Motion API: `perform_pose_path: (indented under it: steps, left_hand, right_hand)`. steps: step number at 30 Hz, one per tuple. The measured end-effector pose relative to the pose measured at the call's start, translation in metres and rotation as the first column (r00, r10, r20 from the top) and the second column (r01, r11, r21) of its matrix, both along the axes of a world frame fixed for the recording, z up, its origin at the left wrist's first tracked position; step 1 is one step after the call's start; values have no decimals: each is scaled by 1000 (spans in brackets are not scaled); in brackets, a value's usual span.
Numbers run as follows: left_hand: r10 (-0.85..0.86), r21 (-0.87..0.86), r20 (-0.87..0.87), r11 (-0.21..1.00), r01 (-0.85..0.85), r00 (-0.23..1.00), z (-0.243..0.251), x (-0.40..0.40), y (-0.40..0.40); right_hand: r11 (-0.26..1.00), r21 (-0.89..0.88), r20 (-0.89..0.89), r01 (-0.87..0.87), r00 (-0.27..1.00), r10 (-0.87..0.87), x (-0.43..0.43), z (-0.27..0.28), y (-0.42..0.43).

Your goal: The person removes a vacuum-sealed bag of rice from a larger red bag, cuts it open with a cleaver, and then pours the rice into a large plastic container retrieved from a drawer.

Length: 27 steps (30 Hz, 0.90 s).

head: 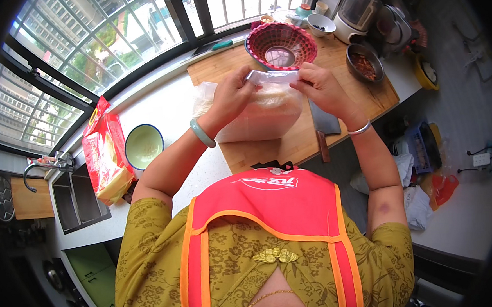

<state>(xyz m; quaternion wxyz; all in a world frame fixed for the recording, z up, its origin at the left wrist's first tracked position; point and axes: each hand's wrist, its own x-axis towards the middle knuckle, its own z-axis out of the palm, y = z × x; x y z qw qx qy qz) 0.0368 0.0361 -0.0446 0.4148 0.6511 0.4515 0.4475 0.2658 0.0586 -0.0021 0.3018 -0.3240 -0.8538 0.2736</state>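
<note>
Both hands pinch the top edge of a clear plastic bag [264, 114], which stands on the wooden cutting board [254, 153]. Pale contents show through the plastic, but I cannot tell what they are. My left hand [236, 91] grips the left end of the folded rim, and my right hand [317, 83] grips the right end. Between them the rim is stretched flat. Just beyond the bag sits a red-and-black patterned colander [281, 45]. A cleaver [325, 123] lies right of the bag, its wooden handle reaching past the board's front edge.
Left on the counter are a green bowl [144, 146] and a red food package [107, 157], near the sink [79, 197]. A metal bowl of reddish-brown food [365, 63] stands at the board's right. Behind are a white bowl [321, 24], a blender [357, 11] and a green-handled knife [221, 45].
</note>
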Motion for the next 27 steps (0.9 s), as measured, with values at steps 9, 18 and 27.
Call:
perform_pose_path:
  steps: [9,18,27]
  left_hand:
    - [153,5,-107,988,-153,982,-1,3,-7]
    - [283,100,-258,959,-265,924,-1,16,-12]
    - [281,398,-536,916,-56,796,-7,17,-9]
  right_hand:
    - [974,199,26,110,993,-118,-25,-16,-15]
    - [878,413,-30,240,968,-250,-31,-39,-19]
    - [853,454,4,256,957,-289,-22,-50,-20]
